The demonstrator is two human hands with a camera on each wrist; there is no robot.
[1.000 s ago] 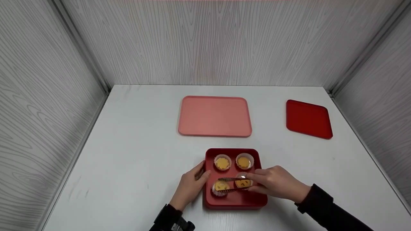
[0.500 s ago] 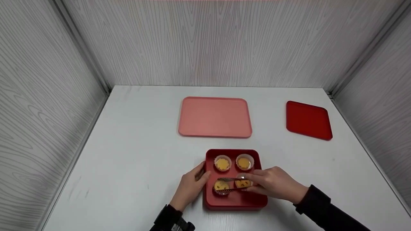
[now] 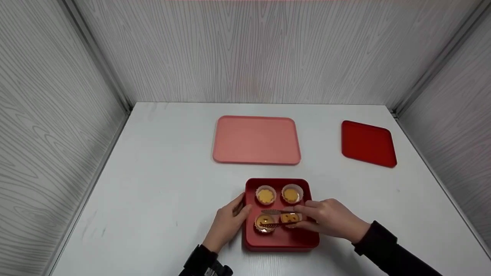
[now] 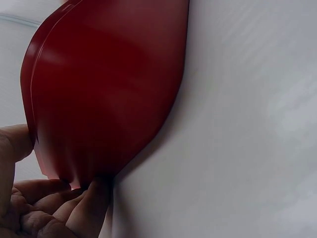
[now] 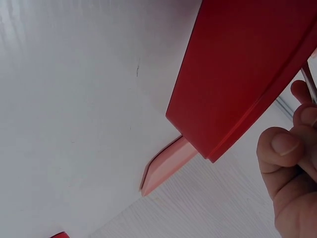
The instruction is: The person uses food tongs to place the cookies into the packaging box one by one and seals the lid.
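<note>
In the head view, a red square box (image 3: 282, 240) holds several small yellow tarts in pale paper cups. My left hand (image 3: 226, 222) grips the box's left wall, thumb at the rim and fingers against the outside; the left wrist view shows the curled fingers (image 4: 89, 210) touching it. My right hand (image 3: 332, 220), reaching over the right rim, pinches a pair of dark tongs (image 3: 271, 211). Their perforated tips lie over the front-left tart (image 3: 264, 219), one along each edge. Beneath the tongs and fingers, the front-right tart (image 3: 290, 217) is partly hidden. Two back tarts (image 3: 265, 196) sit uncovered.
Behind the box lies a pink rectangular tray (image 3: 257, 140) on the white table (image 3: 165, 172). A smaller red tray (image 3: 369, 143) lies at an angle on the right. Grey wood-grain panels (image 3: 245, 53) stand at the back and both sides.
The front-left tart has turned slightly and looks more level in its spot. The tongs' tips have drawn a little closer together. My left hand and the box stay still.
</note>
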